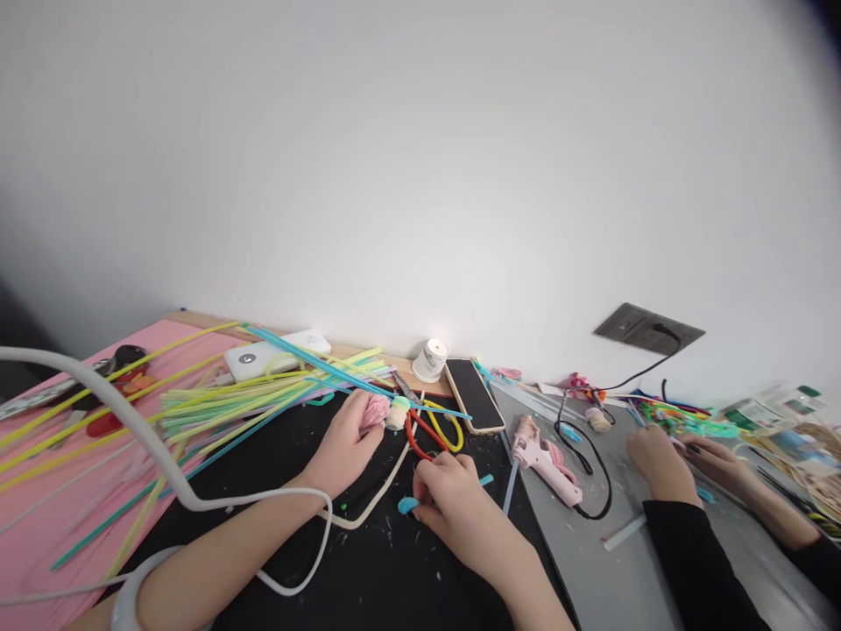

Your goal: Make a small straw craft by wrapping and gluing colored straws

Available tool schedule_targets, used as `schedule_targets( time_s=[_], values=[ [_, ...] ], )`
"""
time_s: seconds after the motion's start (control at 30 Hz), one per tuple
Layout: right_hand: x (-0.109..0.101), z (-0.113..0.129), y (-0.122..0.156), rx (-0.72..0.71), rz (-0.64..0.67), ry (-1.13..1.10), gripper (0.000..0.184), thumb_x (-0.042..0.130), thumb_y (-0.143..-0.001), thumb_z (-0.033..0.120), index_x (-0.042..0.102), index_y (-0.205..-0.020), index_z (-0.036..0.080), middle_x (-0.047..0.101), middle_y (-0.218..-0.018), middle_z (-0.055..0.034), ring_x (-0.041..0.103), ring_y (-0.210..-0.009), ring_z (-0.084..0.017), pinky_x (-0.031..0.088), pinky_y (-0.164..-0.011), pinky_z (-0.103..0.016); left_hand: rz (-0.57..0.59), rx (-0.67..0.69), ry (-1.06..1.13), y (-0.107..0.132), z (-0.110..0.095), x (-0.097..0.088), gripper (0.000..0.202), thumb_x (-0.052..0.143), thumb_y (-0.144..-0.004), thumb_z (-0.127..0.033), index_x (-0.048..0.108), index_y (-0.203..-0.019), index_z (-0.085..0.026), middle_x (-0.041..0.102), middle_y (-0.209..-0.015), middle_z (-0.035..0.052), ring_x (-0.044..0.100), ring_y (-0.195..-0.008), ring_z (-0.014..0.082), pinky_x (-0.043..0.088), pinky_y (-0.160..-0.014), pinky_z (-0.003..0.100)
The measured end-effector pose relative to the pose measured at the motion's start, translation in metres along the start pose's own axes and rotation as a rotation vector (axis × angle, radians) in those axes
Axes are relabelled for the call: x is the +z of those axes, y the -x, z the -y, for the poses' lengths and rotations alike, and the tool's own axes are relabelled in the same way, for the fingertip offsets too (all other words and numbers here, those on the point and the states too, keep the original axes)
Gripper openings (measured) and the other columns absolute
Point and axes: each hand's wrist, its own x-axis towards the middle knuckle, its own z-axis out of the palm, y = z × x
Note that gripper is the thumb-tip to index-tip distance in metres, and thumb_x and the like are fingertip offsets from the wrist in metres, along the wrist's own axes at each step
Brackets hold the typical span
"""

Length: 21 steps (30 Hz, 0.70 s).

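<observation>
My left hand [345,443] is closed round a small pink folded piece [376,410] that sits on a long blue straw [315,361]; a cream and green piece [398,412] is threaded just beyond it. My right hand [450,495] rests on the black mat [276,456], fingers pinched on a short blue straw piece [408,505]. Scissors with red and yellow handles [430,431] lie between the two hands.
A heap of coloured straws [250,394] covers a pink sheet [39,517]. A white cable [197,504] loops over my left arm. A lit candle [430,359], a phone [474,394] and a pink glue gun [542,451] lie ahead. Another person's hands [676,456] work at the right.
</observation>
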Motion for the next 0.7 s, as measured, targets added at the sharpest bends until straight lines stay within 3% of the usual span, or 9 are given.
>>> schedule_targets(
  time_s=[0.07,0.17,0.27,0.4,0.5,0.7],
  values=[
    [-0.004,-0.005,-0.002,0.024,0.027,-0.165,0.019,0.061,-0.072,0.003,0.052,-0.074,0.020,0.056,-0.067,0.0032,0.053,-0.068,-0.016,0.038,-0.067,-0.028,0.027,-0.021,0.006,0.001,0.002,0.001,0.005,0.044,-0.079,-0.017,0.043,-0.077,-0.021,0.048,-0.076,-0.0012,0.049,-0.071,0.0164,0.042,-0.068,0.028],
    [-0.014,-0.015,-0.011,0.087,0.053,-0.580,0.014,0.055,-0.077,0.009,0.049,-0.077,0.021,0.052,-0.065,0.0058,0.054,-0.055,-0.012,0.038,-0.054,-0.023,0.071,-0.053,-0.010,0.001,0.003,0.002,0.005,0.046,-0.081,-0.021,0.044,-0.076,-0.021,0.050,-0.072,-0.0027,0.047,-0.066,0.0149,0.040,-0.063,0.026],
    [-0.018,-0.024,-0.025,0.088,-0.085,-0.885,0.010,0.058,-0.079,0.017,0.049,-0.080,0.020,0.049,-0.066,0.0068,0.049,-0.049,-0.008,0.036,-0.048,-0.020,0.114,-0.060,-0.010,0.002,0.002,0.002,0.006,0.047,-0.082,-0.023,0.046,-0.077,-0.021,0.052,-0.071,-0.0030,0.047,-0.065,0.0145,0.039,-0.062,0.026],
    [-0.004,-0.029,-0.038,0.058,-0.291,-1.162,0.017,0.067,-0.077,0.026,0.052,-0.079,0.019,0.047,-0.059,0.0083,0.038,-0.043,-0.005,0.028,-0.044,-0.018,0.198,-0.051,0.038,0.002,-0.001,0.002,0.009,0.045,-0.085,-0.024,0.049,-0.078,-0.020,0.055,-0.073,-0.0014,0.050,-0.067,0.0150,0.041,-0.064,0.026],
    [0.012,-0.030,-0.039,0.107,-0.334,-1.316,0.023,0.073,-0.071,0.029,0.055,-0.079,0.019,0.049,-0.055,0.0083,0.035,-0.040,-0.004,0.022,-0.039,-0.018,0.258,-0.002,0.065,0.003,-0.002,0.002,0.010,0.045,-0.085,-0.021,0.054,-0.082,-0.019,0.060,-0.080,0.0008,0.054,-0.073,0.0160,0.043,-0.068,0.026],
    [0.023,-0.029,-0.035,0.153,-0.237,-1.442,0.026,0.078,-0.067,0.031,0.057,-0.074,0.017,0.056,-0.056,0.0046,0.033,-0.037,-0.003,0.013,-0.036,-0.018,0.291,0.074,0.041,0.004,-0.001,0.004,0.016,0.043,-0.086,-0.019,0.058,-0.092,-0.021,0.063,-0.093,0.0042,0.058,-0.087,0.0191,0.045,-0.080,0.030]
  ],
)
